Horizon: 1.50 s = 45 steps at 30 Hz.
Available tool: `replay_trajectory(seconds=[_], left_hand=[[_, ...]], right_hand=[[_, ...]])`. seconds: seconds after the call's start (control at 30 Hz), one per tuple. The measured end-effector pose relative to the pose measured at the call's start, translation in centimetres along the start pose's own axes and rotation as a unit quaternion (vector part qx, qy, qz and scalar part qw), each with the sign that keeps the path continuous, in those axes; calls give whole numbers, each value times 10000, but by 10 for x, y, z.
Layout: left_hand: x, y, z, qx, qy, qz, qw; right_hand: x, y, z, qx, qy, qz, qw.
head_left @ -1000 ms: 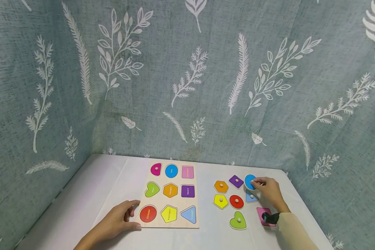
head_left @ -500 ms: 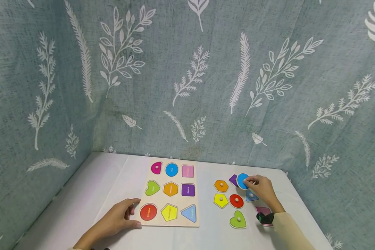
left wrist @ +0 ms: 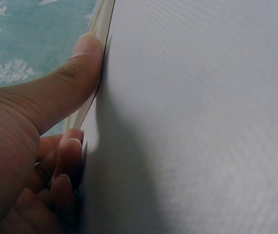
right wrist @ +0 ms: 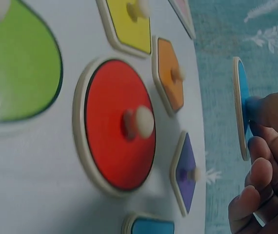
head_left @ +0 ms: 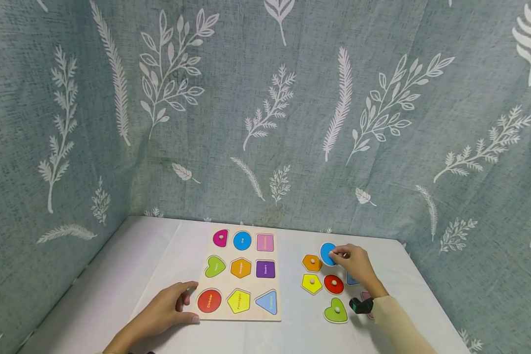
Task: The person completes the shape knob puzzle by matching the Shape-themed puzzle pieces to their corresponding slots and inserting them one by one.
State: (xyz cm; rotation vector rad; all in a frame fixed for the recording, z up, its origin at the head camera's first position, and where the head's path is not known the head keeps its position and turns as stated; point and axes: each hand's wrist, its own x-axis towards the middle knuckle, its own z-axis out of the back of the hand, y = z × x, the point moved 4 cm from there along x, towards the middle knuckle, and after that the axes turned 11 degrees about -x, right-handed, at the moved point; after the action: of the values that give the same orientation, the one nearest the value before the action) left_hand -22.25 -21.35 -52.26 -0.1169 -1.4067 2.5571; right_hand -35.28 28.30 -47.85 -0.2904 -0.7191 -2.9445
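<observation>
My right hand (head_left: pixel 356 263) pinches the knob of a blue oval puzzle piece (head_left: pixel 326 253), held up above the table; the right wrist view shows the oval piece (right wrist: pixel 241 109) tilted on edge, clear of the table. Under and around it lie knobbed pieces: an orange hexagon (head_left: pixel 310 263), a yellow pentagon (head_left: pixel 310 284), a red circle (head_left: pixel 334 285) and a green heart (head_left: pixel 336 311). A purple piece (right wrist: pixel 183 175) shows in the right wrist view. My left hand (head_left: pixel 165 309) rests against the left edge of the wooden puzzle board (head_left: pixel 230 317), thumb (left wrist: pixel 83 63) touching its side.
On the board, a magenta semicircle piece (head_left: pixel 220 238) with a knob sits at the far left; the other shapes show printed, knobless spots. A light-blue triangle piece (head_left: pixel 352 279) and a pink piece (head_left: pixel 365 296) are partly covered by the right arm. Patterned cloth (head_left: pixel 265 123) surrounds the table.
The right hand has lifted the blue oval piece and carried it left, over the purple piece toward the orange hexagon. The left hand and the board have stayed in place.
</observation>
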Motion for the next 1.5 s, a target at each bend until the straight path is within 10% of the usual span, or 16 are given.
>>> replay_trajectory(seconds=[1.5], left_hand=[[2, 6, 0, -9, 27, -73, 10000]], right_hand=[[12, 65, -33, 631, 213, 1141, 9912]])
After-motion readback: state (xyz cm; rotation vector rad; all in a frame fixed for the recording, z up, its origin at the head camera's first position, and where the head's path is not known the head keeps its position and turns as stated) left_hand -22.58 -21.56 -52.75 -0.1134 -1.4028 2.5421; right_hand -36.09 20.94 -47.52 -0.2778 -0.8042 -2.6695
